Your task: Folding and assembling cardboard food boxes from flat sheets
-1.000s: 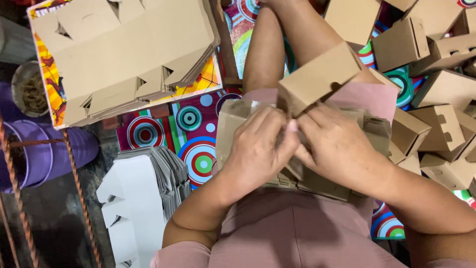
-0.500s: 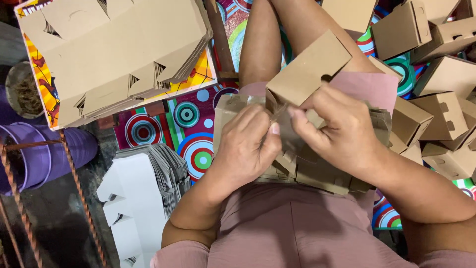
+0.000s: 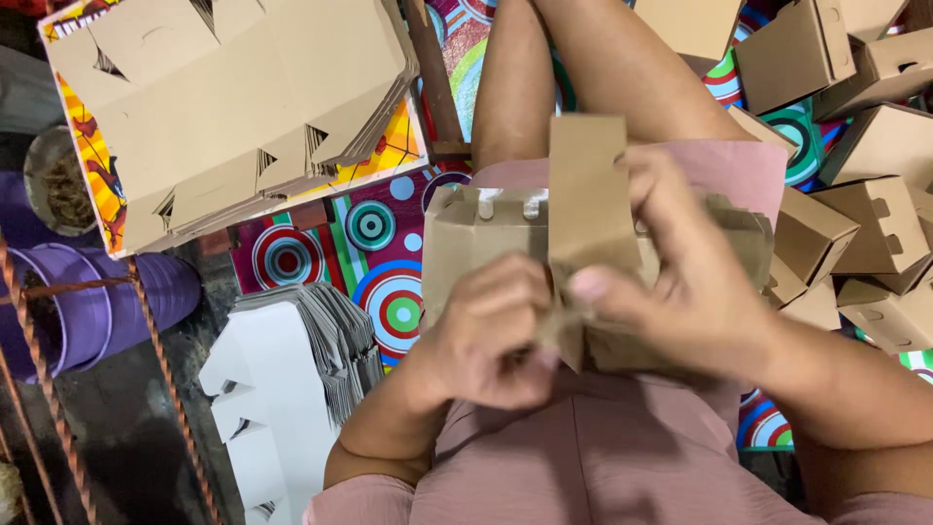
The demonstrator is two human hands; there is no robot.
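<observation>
Since half a second ago we have swung the small brown box (image 3: 587, 209) from a tilt to upright, its long flap now standing straight above our lap, and both hands have risen toward the camera.

Largest around us is the stack of flat brown blanks (image 3: 228, 107) at upper left, lying on a bright printed board (image 3: 97, 165). On the right, finished brown boxes (image 3: 855, 194) are heaped on a mat with coloured rings (image 3: 384, 292). Below the blanks stands a stack of white blanks (image 3: 282, 389), with a purple bucket (image 3: 78, 306) to its left. Across our lap lies a small pile of flat brown pieces (image 3: 476, 243), and the small brown box sits right over it, between our hands.

Our right hand (image 3: 695, 282) is curled about the box's right side, thumb pressed on its front face, fingers behind it. Our left hand (image 3: 496, 335) is closed in a loose fist at the box's lower left corner, pinching the card there; we cannot tell exactly which flap it grips, as the view is blurred.
</observation>
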